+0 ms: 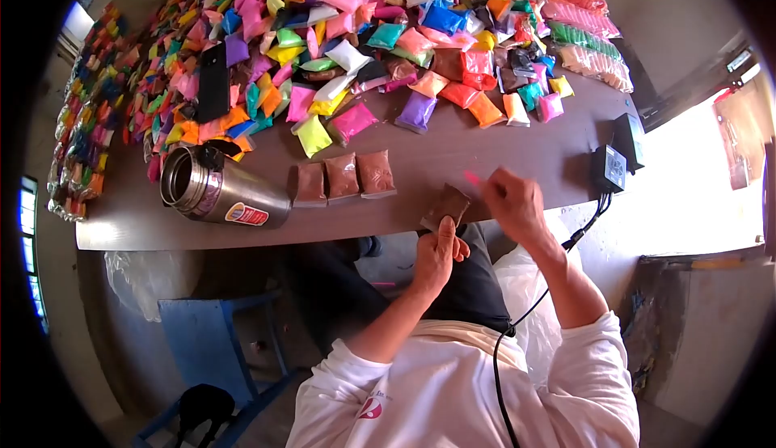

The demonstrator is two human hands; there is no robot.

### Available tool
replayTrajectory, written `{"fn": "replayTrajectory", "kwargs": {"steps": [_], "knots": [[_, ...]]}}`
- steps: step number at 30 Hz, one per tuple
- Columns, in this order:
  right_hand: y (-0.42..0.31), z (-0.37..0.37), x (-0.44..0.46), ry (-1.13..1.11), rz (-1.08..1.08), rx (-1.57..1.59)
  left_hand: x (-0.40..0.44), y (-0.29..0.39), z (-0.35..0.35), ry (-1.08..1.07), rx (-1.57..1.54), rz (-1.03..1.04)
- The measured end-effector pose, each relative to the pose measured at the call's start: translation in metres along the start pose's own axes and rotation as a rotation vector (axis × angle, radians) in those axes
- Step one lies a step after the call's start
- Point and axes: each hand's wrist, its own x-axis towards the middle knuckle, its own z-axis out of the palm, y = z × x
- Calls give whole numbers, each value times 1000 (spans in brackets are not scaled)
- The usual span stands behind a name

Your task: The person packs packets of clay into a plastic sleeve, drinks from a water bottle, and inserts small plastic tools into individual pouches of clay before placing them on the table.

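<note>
Head view shows a brown smooth-topped table (275, 141), and on it a big heap of small plastic-wrapped packets in many colours (347, 56) spreads beyond and to the right of the dull steel flask with a wide round mouth (271, 197), which lies on its side. A short row of three brown packets in clear film (343, 176) sits just right of the flask, side by side. Well to the right of the flask, the right hand (517, 205) is raised with its fingers curled in; whether they pinch anything cannot be told. The left hand (440, 258), between the flask and the right hand, grasps the near end of a flat brown packet in shiny clear film (449, 204), its thumb lying on top. This packet is over the table's near edge, right of the flask. It should be light and soft, giving under the fingers, a little slippery on the film, and not fragile unless a seam is pulled; the sealed end or a flat side seems the best hold. It looks chocolate brown, roughly square, tilted, with glints on its surface. A tiny bright pink strip (472, 178), blurred, shows beside the right hand's fingers.
</note>
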Motion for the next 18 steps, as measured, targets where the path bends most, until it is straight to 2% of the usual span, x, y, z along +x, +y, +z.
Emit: {"fn": "replayTrajectory", "kwargs": {"steps": [4, 12, 15, 18], "knots": [[-14, 11, -25, -90, -234, -23, 3, 2, 4, -11, -47, -1], [-10, 18, 3, -70, -210, -138, 13, -2, 3, -26, -53, 36], [-4, 21, 16, -17, -138, -125, 9, -5, -1, -34, -15, 40], [-4, 20, 25, -3, -130, -117, 5, 0, -4, -13, -5, -72]]}}
